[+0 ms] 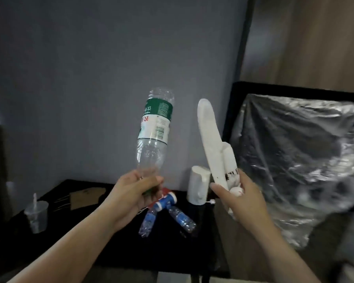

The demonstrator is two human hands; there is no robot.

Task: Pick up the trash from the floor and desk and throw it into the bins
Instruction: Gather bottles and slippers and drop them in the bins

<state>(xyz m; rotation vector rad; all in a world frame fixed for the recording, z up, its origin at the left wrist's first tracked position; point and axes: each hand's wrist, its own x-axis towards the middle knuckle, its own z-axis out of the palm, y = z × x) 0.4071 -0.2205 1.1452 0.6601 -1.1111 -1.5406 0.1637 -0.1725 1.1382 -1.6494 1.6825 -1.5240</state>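
My left hand (pixel 134 193) grips the neck end of an empty clear plastic bottle with a green and white label (pixel 154 127), held bottom-up above the black desk (pixel 90 252). My right hand (pixel 240 198) holds a long white rocket-shaped piece of foam or plastic (pixel 212 139), pointing upward. To its right stands a bin lined with a shiny clear plastic bag (pixel 300 160). On the desk below my hands lie two crushed bottles with blue labels (pixel 166 215).
A white cup-like object (pixel 198 184) stands on the desk near the bin. At the desk's left are a clear plastic cup with a straw (pixel 37 215) and a piece of brown cardboard (pixel 84 197). A grey wall rises behind.
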